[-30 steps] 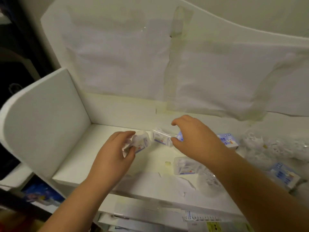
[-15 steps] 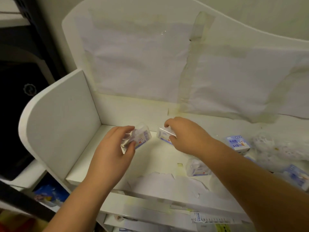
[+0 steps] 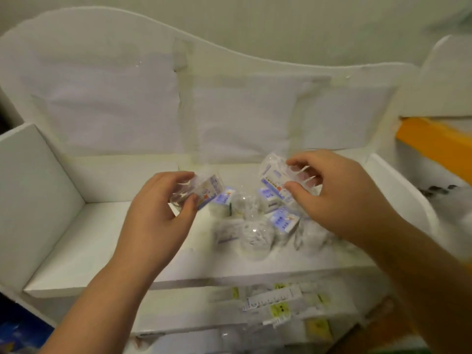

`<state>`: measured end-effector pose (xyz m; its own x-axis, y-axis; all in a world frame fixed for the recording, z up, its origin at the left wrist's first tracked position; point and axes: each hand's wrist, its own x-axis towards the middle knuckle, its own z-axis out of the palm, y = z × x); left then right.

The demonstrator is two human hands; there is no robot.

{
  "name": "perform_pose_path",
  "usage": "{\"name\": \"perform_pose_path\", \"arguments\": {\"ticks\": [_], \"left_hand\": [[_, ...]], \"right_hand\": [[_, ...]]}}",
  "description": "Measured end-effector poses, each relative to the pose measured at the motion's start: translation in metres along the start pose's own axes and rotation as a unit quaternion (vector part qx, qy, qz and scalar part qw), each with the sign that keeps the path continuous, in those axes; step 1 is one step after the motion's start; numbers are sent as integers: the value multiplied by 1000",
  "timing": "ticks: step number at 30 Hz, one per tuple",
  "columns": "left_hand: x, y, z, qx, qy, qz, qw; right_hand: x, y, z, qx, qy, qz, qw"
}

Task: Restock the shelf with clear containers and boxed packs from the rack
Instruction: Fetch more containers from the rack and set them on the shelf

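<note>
From the head view, the left hand holds a small clear container above the white shelf, its thumb and fingers curled round it; a white-and-blue label shows on the side, but the print is too blurred to read. The right hand pinches a second clear container between thumb and fingertips, tilted, its label bearing a blue band and small coloured marks that cannot be made out. Both containers are held off the shelf floor.

Beneath and between the hands lies a pile of clear containers and boxed packs on the middle and right part of the shelf. They overlap and their see-through walls blur together, so a count or the edges of any one piece cannot be told. A boxed pack with a blue face lies just under the right hand.

Price tags on the shelf's front edge are smeared. Both forearms are cut off by the lower frame edge.
</note>
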<state>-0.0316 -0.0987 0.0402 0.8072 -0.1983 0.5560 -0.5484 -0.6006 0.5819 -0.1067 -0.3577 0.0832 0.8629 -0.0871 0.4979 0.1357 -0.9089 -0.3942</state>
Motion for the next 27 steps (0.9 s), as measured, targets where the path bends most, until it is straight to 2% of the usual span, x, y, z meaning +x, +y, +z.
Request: {"name": "perform_pose_path", "arguments": {"ticks": [9, 14, 22, 27], "left_hand": [[-83, 188, 87, -67, -93, 94, 989], [-133, 267, 140, -88, -153, 151, 973], [-165, 364, 218, -107, -200, 236, 945], [-158, 403, 298, -127, -219, 219, 942]], "right_hand": [[-181, 103, -146, -43, 38, 127, 990], [-259, 143, -222, -85, 46, 183, 978], [-315, 209, -292, -93, 73, 245, 962], [-319, 273, -315, -101, 75, 278, 952]]}}
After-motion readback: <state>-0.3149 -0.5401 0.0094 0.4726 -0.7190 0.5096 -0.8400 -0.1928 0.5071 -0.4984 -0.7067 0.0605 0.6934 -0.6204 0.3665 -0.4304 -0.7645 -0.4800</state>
